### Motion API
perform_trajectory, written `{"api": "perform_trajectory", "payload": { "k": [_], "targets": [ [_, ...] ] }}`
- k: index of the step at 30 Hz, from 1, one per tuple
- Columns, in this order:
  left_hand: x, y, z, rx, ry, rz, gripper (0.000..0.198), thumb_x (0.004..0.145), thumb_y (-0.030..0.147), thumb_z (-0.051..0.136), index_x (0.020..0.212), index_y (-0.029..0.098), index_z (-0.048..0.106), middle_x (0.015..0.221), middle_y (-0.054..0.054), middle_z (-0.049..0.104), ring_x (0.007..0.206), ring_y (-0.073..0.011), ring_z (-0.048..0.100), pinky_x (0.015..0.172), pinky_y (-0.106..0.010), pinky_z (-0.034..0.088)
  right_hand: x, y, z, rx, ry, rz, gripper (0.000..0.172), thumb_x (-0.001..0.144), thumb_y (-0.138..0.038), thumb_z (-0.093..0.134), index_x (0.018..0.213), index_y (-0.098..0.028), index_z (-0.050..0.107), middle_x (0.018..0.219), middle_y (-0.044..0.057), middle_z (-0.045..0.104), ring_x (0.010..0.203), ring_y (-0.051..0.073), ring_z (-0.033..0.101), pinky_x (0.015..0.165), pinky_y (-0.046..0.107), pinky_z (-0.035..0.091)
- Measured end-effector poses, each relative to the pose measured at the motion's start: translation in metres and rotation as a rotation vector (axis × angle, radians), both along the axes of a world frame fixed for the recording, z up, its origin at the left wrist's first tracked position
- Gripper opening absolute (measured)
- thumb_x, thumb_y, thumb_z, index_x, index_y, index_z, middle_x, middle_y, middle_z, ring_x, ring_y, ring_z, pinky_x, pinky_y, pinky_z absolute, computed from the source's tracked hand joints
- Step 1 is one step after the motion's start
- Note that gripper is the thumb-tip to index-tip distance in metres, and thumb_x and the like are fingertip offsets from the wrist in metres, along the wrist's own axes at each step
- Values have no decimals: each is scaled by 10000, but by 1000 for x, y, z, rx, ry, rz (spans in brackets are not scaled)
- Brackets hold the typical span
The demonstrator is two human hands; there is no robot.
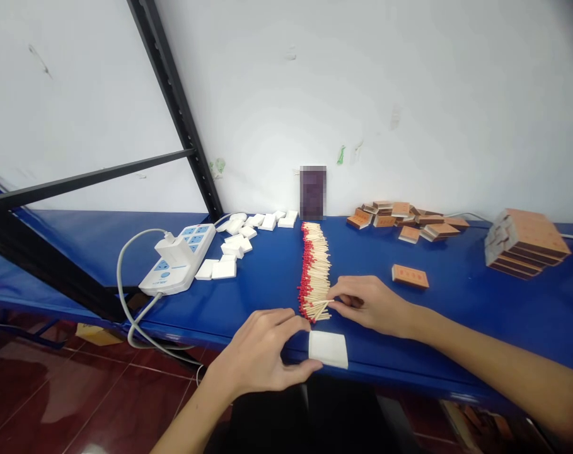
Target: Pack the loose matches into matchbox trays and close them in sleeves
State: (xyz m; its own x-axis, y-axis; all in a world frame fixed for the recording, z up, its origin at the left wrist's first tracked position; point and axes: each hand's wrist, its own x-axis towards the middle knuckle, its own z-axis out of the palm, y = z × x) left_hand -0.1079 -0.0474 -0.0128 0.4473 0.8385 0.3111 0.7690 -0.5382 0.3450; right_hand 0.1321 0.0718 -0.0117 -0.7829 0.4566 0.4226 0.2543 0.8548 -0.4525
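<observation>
A long row of red-headed matchsticks [317, 265] lies across the blue table, heads to the left. At its near end my right hand [374, 306] has thumb and forefinger pinched on the pale ends of some matchsticks; how many is hidden. Near the table's front edge rests a small white matchbox tray [328, 349]. My left hand [270, 350] holds its left side, with the forefinger at the far corner and the thumb at the near one. Several more white trays [239, 243] are scattered to the left of the row.
Orange matchbox sleeves [409, 219] lie heaped at the back right, with a single sleeve [410, 276] nearer. Farther right stands a stack of sleeves [525, 243]. A white power strip [179, 261] with a looping cable sits left, beside a black shelf post [177, 94]. A pixelated dark block [313, 192] is by the wall.
</observation>
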Motion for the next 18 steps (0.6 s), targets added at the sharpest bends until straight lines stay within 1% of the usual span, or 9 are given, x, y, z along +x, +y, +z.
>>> {"api": "perform_trajectory", "payload": {
  "k": [4, 7, 10, 13, 18],
  "targets": [
    [2, -5, 0, 6, 9, 34, 388, 716, 435, 798, 980, 226, 605, 894, -9, 692, 787, -209, 654, 757, -317, 462, 2, -6, 3, -14, 14, 15, 131, 944, -249, 582, 860, -189, 663, 640, -43, 481, 537, 97, 427, 527, 212, 366],
    [4, -9, -3, 49, 23, 54, 400, 679, 447, 799, 935, 229, 582, 851, 3, 683, 783, -220, 651, 757, -338, 471, 2, -12, 6, -18, -22, 29, 119, 924, -211, 569, 832, -186, 641, 657, -41, 494, 536, 91, 424, 525, 209, 356],
    [4, -13, -10, 135, 9, 61, 387, 687, 472, 765, 925, 225, 585, 809, 4, 680, 760, -225, 651, 769, -366, 492, 1, -17, 6, -11, -66, 49, 126, 915, -207, 563, 808, -184, 627, 661, -39, 497, 550, 93, 434, 535, 214, 347],
    [3, -16, -16, 210, -33, 70, 379, 719, 495, 728, 951, 224, 601, 851, -9, 706, 804, -240, 671, 813, -396, 511, 0, -21, 5, -1, -88, 62, 137, 917, -209, 554, 809, -185, 634, 657, -36, 505, 570, 100, 454, 557, 224, 345],
    [5, -17, -18, 230, -40, 91, 375, 732, 502, 722, 971, 233, 618, 861, -10, 716, 791, -249, 682, 825, -438, 532, -2, -23, 9, -40, -112, 55, 122, 909, -209, 563, 839, -185, 660, 654, -34, 525, 572, 104, 472, 564, 228, 354]
  ]
}}
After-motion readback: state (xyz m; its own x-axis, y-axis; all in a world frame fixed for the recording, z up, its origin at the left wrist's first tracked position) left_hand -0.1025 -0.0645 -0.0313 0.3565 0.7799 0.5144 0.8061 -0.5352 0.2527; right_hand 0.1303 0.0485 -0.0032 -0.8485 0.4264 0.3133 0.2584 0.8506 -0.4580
